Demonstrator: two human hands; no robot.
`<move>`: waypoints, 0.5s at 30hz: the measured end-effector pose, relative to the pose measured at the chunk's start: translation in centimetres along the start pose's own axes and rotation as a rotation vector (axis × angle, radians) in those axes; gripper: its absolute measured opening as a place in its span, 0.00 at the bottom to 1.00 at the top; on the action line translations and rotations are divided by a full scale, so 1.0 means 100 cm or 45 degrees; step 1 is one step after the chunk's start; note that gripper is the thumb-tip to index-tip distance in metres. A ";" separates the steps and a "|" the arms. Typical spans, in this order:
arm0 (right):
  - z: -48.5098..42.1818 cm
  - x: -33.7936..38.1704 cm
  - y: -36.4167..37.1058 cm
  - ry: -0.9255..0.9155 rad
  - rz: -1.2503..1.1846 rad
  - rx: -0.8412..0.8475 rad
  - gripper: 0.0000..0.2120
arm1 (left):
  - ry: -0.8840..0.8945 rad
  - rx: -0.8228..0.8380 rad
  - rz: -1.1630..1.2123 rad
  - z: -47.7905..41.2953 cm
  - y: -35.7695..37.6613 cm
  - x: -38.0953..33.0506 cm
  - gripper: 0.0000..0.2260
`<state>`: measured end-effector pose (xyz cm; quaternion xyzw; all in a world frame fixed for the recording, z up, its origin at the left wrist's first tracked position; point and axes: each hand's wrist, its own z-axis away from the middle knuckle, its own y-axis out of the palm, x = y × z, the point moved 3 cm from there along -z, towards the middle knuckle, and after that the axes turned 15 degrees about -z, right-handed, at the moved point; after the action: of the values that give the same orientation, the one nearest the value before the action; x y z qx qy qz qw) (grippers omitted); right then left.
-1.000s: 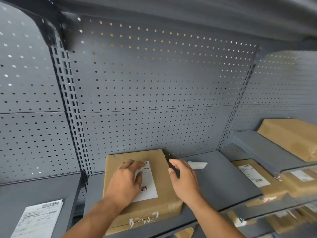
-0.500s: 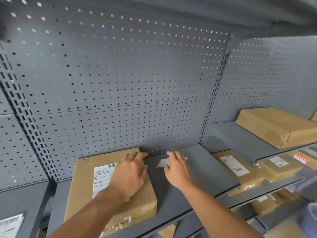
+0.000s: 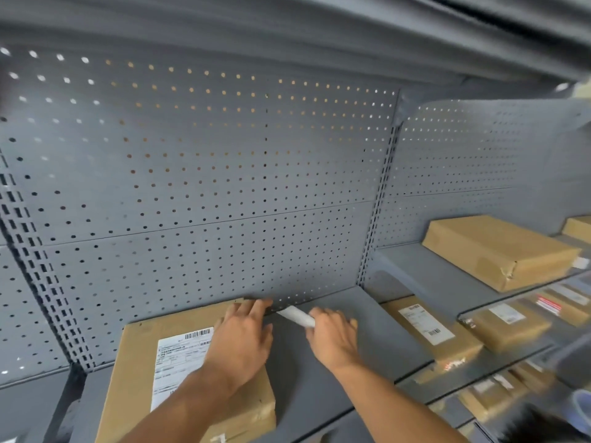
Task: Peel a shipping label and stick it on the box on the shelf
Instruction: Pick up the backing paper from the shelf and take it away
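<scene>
- The box (image 3: pixel 192 372) (label (image 3: pixel 179 362) already stuck on top) is pressed by the left hand (image 3: pixel 240 343), fingers flat and together.
- A white paper strip (image 3: pixel 295 315) is pinched by the right hand (image 3: pixel 334 338) above the shelf (image 3: pixel 367 340).

Grey metal shelf (image 3: pixel 348 353), backed by perforated panel (image 3: pixel 204 174). On it, left part: flat cardboard box (image 3: pixel 137 378), lying flat, white shipping label (image 3: pixel 179 359) on its top face, torn tape scraps on front edge. Right of the box, bare grey shelf; a small white paper strip (image 3: pixel 295 315) near the back edge. Adjoining bay to the right: upper shelf (image 3: pixel 425 276) carries a large flat brown box (image 3: pixel 499 247); lower shelf (image 3: pixel 489 359) carries a labelled box (image 3: pixel 428 330) and further brown parcels, blurred.
</scene>
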<state>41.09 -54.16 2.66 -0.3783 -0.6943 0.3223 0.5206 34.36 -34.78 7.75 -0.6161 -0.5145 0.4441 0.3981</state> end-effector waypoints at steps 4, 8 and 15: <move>0.027 -0.001 -0.056 -0.025 -0.046 -0.162 0.10 | 0.080 -0.090 0.086 0.000 -0.014 -0.028 0.21; 0.080 -0.009 -0.101 0.032 -0.045 -0.237 0.13 | 0.271 -0.118 0.181 0.019 -0.016 -0.072 0.22; 0.195 -0.035 -0.134 0.289 0.022 -0.306 0.15 | 0.601 -0.040 0.313 0.085 0.001 -0.135 0.24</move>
<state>20.28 -65.00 7.35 -0.4777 -0.6614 0.1965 0.5438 25.23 -47.84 7.11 -0.7666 -0.3355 0.3253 0.4403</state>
